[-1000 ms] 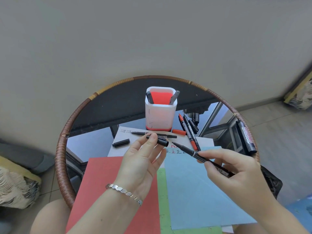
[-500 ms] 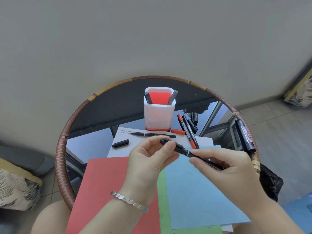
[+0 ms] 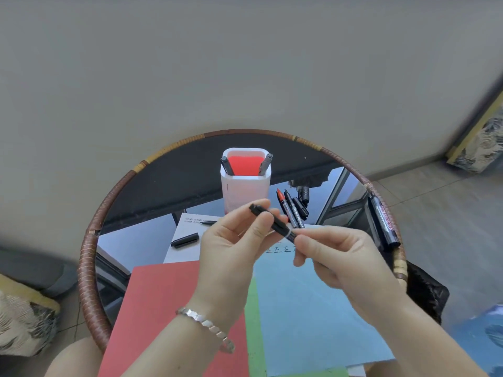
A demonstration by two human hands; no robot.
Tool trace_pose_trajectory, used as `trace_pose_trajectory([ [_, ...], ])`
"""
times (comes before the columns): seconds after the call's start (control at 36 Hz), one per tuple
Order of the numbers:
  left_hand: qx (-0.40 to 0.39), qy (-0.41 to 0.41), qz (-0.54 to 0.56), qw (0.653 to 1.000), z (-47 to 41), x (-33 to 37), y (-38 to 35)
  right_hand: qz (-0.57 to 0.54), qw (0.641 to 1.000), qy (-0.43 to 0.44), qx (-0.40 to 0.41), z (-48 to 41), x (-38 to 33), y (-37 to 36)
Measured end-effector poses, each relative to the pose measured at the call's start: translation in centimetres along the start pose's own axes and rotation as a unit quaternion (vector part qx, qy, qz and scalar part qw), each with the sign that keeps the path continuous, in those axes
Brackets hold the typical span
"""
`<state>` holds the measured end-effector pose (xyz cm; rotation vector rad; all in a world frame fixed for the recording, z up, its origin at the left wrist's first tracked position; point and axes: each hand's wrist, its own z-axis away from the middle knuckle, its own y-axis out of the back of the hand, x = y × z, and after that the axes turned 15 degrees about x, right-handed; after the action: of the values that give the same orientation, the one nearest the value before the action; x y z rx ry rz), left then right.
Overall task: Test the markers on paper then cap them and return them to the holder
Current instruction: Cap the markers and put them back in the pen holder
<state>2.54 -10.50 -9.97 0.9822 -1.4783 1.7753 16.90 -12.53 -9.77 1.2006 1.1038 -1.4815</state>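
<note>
1. Head view: a black marker (image 3: 275, 223) is held above the surface (image 3: 163, 180) between both hands, near the middle of the scene. The left hand (image 3: 234, 248) has its grip pinched on the cap end, and the right hand (image 3: 337, 257) has its grip closed on the barrel.
2. Whether the cap is fully seated cannot be told. If it is left loose, it could be shed on the way to the holder (image 3: 245, 183), or the tip could dry out.
3. The holder could be tipped if the marker is pushed in at a slant.
4. The white holder stands at the far side. Two grey pens (image 3: 265, 164) are seen leaning in it, one at each side, over a red interior.
5. Loose markers (image 3: 292, 210) lie to the right of the holder, and a separate cap (image 3: 185, 240) lies on the white paper (image 3: 185, 251) at the left.
</note>
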Motion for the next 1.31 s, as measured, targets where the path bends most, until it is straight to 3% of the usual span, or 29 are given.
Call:
trace_pose_trajectory([
  [0.06,0.038,-0.044,-0.033,0.998,-0.1,-0.3,-0.2,0.073,0.995,0.068,0.024,-0.4,0.3,0.3],
  [0.11,0.056,-0.144,-0.069,0.986,-0.1,0.0,-0.7,0.188,0.972,0.131,0.05,-1.0,0.9,1.3],
  [0.19,0.094,-0.33,-0.091,0.935,-1.0,1.5,-1.5,0.367,0.895,0.205,0.151,-2.7,1.9,4.2],
  [0.28,0.125,-0.444,-0.073,0.884,-2.6,3.2,-2.3,0.457,0.826,0.216,0.249,-4.7,2.4,7.5],
  [0.33,0.126,-0.472,-0.114,0.865,-4.0,3.8,-2.8,0.503,0.798,0.18,0.279,-5.8,2.7,9.3],
  [0.44,0.067,-0.427,-0.343,0.834,-6.9,3.0,-2.9,0.583,0.764,0.09,0.263,-7.0,3.7,10.9],
  [0.64,0.027,-0.403,-0.503,0.764,-8.7,1.5,-1.8,0.553,0.783,0.102,0.265,-7.5,5.1,10.8],
  [0.81,0.041,-0.527,-0.481,0.7,-6.4,0.4,-2.8,0.395,0.88,0.089,0.25,-6.8,4.8,10.3],
  [0.89,-0.08,-0.533,-0.436,0.721,-5.0,-1.7,-3.9,0.338,0.902,0.114,0.244,-6.0,4.4,10.1],
  [0.94,-0.142,-0.44,-0.462,0.757,-4.8,-3.3,-4.9,0.3,0.913,0.124,0.249,-5.4,4.1,10.1],
  [1.0,-0.145,-0.338,-0.528,0.766,-5.5,-5.4,-6.0,0.267,0.922,0.123,0.25,-4.8,4.0,10.2],
  [1.08,-0.118,-0.31,-0.612,0.718,-8.0,-7.9,-7.6,0.24,0.931,0.117,0.249,-4.1,4.2,10.4],
  [1.17,-0.102,-0.31,-0.724,0.607,-10.4,-9.6,-9.1,0.235,0.935,0.111,0.241,-3.7,4.3,10.6],
  [1.19,-0.101,-0.294,-0.749,0.585,-10.9,-10.1,-9.4,0.233,0.936,0.11,0.241,-3.7,4.3,10.8],
  [1.31,-0.084,-0.262,-0.755,0.595,-11.9,-11.5,-9.9,0.24,0.934,0.108,0.241,-3.5,4.3,11.1],
])
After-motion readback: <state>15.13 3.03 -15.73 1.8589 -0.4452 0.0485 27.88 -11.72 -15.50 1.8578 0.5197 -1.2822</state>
